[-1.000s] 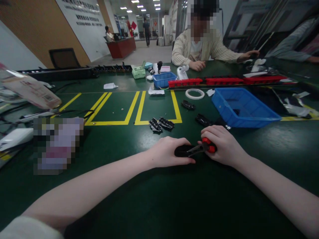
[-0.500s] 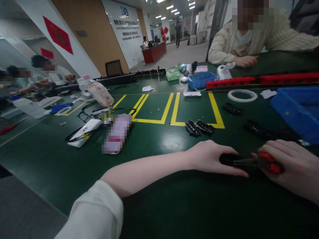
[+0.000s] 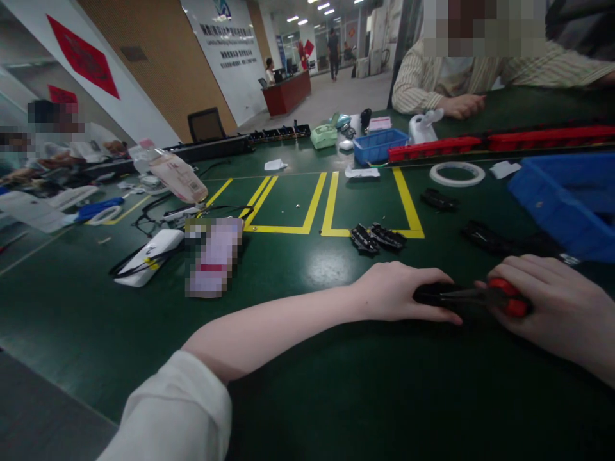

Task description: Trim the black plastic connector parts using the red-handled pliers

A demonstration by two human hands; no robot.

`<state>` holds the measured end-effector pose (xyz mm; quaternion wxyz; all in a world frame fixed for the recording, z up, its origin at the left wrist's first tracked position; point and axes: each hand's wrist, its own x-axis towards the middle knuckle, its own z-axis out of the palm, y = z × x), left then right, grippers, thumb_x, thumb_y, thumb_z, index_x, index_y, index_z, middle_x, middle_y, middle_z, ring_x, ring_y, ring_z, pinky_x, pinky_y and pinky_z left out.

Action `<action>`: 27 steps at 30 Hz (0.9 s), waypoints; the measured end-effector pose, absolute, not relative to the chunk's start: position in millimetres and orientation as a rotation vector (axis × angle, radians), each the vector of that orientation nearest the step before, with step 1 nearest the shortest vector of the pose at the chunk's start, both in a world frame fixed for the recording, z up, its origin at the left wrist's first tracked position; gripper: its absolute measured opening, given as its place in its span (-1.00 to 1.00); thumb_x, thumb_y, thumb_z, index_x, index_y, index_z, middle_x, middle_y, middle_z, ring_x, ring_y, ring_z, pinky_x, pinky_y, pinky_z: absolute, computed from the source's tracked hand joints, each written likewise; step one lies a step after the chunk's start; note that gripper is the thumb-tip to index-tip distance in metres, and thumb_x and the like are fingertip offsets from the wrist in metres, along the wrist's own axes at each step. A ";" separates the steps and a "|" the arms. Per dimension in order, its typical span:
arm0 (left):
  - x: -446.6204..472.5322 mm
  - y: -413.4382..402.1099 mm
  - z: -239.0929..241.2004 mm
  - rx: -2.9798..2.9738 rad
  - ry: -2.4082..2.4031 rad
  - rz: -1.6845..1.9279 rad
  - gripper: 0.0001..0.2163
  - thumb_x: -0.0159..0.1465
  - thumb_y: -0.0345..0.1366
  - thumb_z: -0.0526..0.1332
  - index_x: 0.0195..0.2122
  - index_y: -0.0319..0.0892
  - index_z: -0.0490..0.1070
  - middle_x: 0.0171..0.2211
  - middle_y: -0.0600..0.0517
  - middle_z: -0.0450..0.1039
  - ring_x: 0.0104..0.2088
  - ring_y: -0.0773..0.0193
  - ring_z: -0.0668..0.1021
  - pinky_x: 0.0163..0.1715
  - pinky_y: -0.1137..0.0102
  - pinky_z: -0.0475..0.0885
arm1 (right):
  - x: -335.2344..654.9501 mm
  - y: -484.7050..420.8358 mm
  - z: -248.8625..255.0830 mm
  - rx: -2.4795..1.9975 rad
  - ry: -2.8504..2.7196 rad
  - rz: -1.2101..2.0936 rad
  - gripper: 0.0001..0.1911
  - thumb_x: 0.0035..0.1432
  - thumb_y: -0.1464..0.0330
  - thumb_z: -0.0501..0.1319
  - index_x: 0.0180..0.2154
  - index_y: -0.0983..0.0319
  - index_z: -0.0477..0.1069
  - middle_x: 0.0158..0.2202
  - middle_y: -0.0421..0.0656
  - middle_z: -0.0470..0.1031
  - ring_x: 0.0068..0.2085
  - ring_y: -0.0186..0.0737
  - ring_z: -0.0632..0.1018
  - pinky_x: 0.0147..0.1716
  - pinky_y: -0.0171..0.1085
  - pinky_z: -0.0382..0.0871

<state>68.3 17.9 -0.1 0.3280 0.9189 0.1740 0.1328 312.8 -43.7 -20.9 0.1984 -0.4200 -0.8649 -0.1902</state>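
Note:
My left hand (image 3: 406, 291) is closed around a small black plastic part (image 3: 430, 294), its thumb stretched along the near side. Red-handled pliers (image 3: 509, 297) are gripped in my right hand (image 3: 552, 314). The pliers' dark jaws point left and reach the black part; whether they bite on it I cannot tell. Two similar black parts (image 3: 377, 237) lie side by side beyond my left hand, at the yellow tape line. Another black part (image 3: 439, 200) is farther back, and more dark pieces (image 3: 485, 237) lie beyond my right hand.
A blue bin (image 3: 567, 205) stands at the right, a tape roll (image 3: 457, 173) beside it. Red strips (image 3: 542, 139) and a small blue basket (image 3: 379, 146) are at the back. Leftward lie a phone (image 3: 216, 256), a white power bank (image 3: 151, 259) and a bottle (image 3: 177, 176). A person (image 3: 456, 83) sits opposite.
The whole view has shifted slightly, so things appear farther left and a little higher. Both hands keep their hold on the black part and the pliers.

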 end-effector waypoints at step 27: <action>67.6 11.7 -0.1 2.754 0.538 0.384 -0.59 0.23 0.09 0.15 -0.25 -0.21 0.42 -0.57 0.09 0.46 -0.59 0.37 0.47 -0.62 0.51 0.16 | 299.1 -48.1 -9.3 -1.408 -2.376 -0.387 -0.91 0.05 0.49 0.12 -0.38 0.22 0.21 -0.41 -0.09 0.34 -0.36 -0.15 0.35 -0.39 -0.20 0.24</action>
